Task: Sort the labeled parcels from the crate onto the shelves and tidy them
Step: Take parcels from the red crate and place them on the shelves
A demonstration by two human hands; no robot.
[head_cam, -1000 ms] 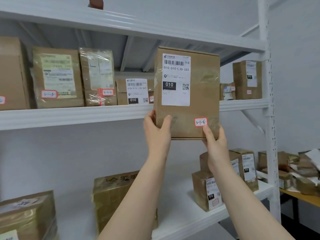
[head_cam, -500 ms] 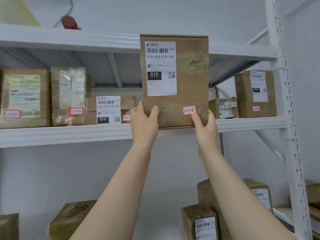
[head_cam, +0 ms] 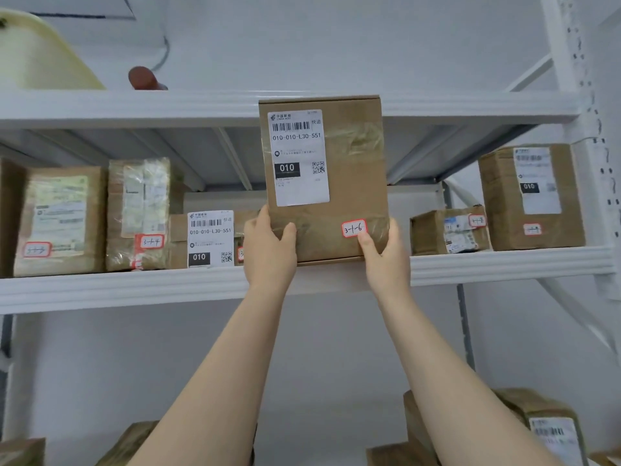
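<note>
A tall brown cardboard parcel (head_cam: 353, 169) with a white shipping label and a red-edged sticker marked 3-1-6 stands upright at the front edge of the middle shelf (head_cam: 134, 287). My left hand (head_cam: 268, 250) grips its lower left corner, thumb on the front. At the lower right corner my right hand (head_cam: 386, 260) holds it, thumb just under the sticker. The parcel's top reaches the front lip of the upper shelf (head_cam: 151, 107).
On the same shelf stand a parcel marked 3-1-4 (head_cam: 139, 213), a low box with a 010 label (head_cam: 210, 238) and another parcel (head_cam: 60, 220) to the left, two parcels (head_cam: 450, 230) (head_cam: 531, 196) to the right. More parcels (head_cam: 544, 428) lie on the lower shelf. A white upright (head_cam: 594, 129) stands far right.
Both hands have carried the parcel up to the middle shelf; its bottom edge now sits at the shelf's front lip. The view has tilted upward.
</note>
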